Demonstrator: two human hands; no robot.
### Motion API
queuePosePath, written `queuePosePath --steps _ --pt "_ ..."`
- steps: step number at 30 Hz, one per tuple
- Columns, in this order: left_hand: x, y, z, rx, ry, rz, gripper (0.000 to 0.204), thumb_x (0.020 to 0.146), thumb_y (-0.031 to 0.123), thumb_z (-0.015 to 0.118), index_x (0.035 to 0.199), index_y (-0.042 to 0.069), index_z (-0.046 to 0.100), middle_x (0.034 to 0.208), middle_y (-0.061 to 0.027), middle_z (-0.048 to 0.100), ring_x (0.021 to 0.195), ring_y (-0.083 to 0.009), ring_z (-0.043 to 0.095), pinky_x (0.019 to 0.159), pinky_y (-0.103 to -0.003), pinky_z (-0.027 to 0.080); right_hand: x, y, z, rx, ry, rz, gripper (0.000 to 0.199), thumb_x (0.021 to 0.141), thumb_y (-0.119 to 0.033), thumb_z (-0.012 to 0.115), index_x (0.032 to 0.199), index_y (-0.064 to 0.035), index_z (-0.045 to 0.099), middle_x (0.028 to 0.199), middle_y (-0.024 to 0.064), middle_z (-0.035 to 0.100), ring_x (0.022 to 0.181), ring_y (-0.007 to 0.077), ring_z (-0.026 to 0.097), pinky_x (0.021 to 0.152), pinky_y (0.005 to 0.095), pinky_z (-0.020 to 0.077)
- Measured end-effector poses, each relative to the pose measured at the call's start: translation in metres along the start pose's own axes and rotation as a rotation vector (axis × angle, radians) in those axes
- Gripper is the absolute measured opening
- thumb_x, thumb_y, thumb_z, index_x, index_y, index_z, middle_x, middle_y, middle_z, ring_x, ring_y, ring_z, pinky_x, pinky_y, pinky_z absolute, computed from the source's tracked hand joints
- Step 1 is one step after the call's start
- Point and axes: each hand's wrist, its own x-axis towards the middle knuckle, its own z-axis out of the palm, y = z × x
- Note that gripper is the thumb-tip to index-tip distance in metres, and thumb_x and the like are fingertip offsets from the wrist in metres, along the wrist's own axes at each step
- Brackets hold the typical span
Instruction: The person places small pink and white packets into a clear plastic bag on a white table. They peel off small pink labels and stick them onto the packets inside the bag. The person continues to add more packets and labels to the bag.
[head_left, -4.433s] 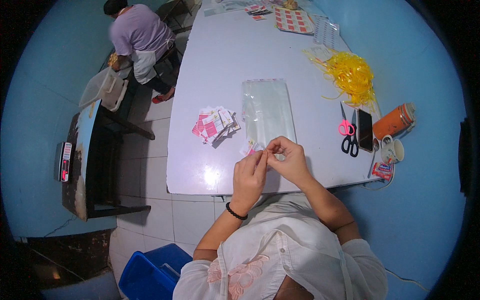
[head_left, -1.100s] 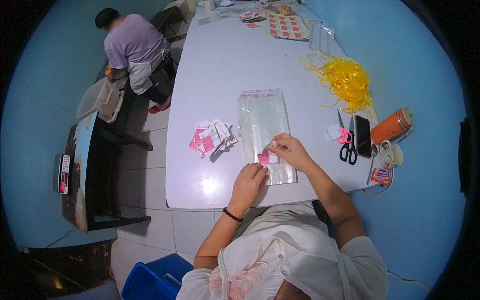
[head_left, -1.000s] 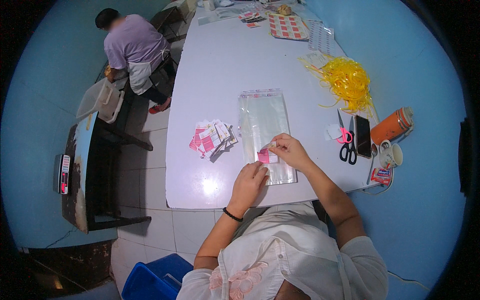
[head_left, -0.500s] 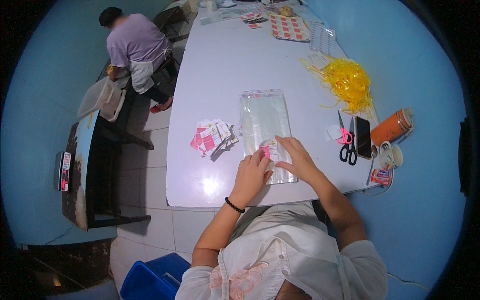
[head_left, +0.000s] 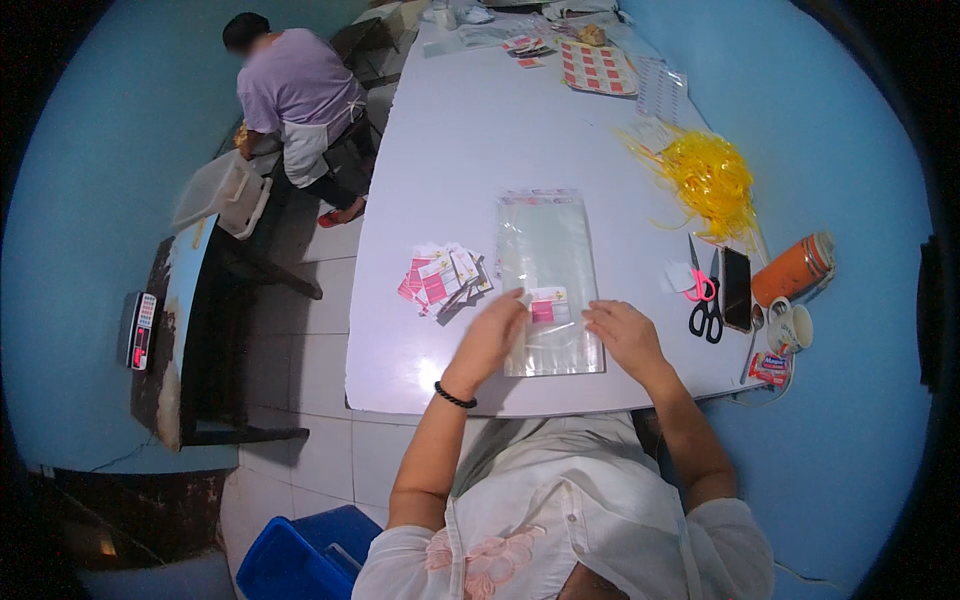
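Long clear plastic bags (head_left: 550,245) lie flat in a stack in front of me, with a small pink-and-white label (head_left: 547,306) on the top one. At the stack's left edge is my left hand (head_left: 490,335), its fingers curled and closed on the bag's side. My right hand (head_left: 628,338) is at the opposite edge, fingertips pressed together on the bag's rim. The label shows fully between the two hands. Just left of the bags sits a loose pile of similar labels (head_left: 440,278).
To the right lie yellow ribbons (head_left: 708,180), scissors (head_left: 706,312), a phone (head_left: 736,288), an orange bottle (head_left: 792,270) and a cup (head_left: 790,326). Label sheets (head_left: 598,68) lie at the far end. A person (head_left: 300,90) sits left, beyond a scale (head_left: 140,330). A blue bin (head_left: 300,555) stands below.
My hands have moved apart, off the label to the bag's two side edges, uncovering the label. The whole view has shifted slightly.
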Motion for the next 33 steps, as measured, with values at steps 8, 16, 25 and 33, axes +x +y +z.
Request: queuePosePath --steps 8,16,25,33 --pt "-0.003 -0.044 -0.051 0.241 0.286 -0.148 0.021 0.087 0.008 0.071 0.107 0.001 0.067 0.107 -0.0187 0.070 0.090 -0.0330 0.071 0.078 -0.038 0.056 0.070 0.017 0.016 1.386 0.177 0.599 0.055 0.106 -0.045 0.043 0.133 0.0014 0.052 0.127 0.0129 0.060 0.122 0.0265 0.057 0.102 0.0412 0.0444" --pt "-0.006 -0.052 -0.041 0.396 0.354 -0.203 0.013 0.089 0.016 0.068 0.098 0.006 0.070 0.089 -0.0143 0.071 0.079 -0.0334 0.069 0.068 -0.041 0.054 0.101 0.016 0.037 1.241 0.305 0.566 0.067 0.105 -0.039 0.046 0.157 -0.0044 0.020 0.161 0.0166 0.023 0.144 0.0325 0.032 0.116 0.0416 0.0298" --pt "-0.008 -0.045 -0.043 0.430 0.302 -0.245 0.012 0.086 0.019 0.071 0.092 0.009 0.071 0.086 -0.0117 0.071 0.080 -0.0304 0.069 0.069 -0.039 0.054 0.068 -0.004 0.036 1.021 0.206 0.336 0.073 0.093 -0.008 0.065 0.155 -0.0063 0.026 0.159 0.0166 0.028 0.140 0.0316 0.037 0.108 0.0406 0.0402" --pt "-0.014 0.017 -0.052 0.350 0.489 0.008 0.014 0.084 0.004 0.071 0.098 0.007 0.073 0.084 -0.0097 0.065 0.076 -0.0268 0.064 0.066 -0.036 0.051 0.046 -0.049 0.023 0.967 0.154 0.327 0.058 0.088 -0.001 0.071 0.141 -0.0021 0.047 0.127 0.0113 0.060 0.116 0.0194 0.058 0.093 0.0304 0.0487"
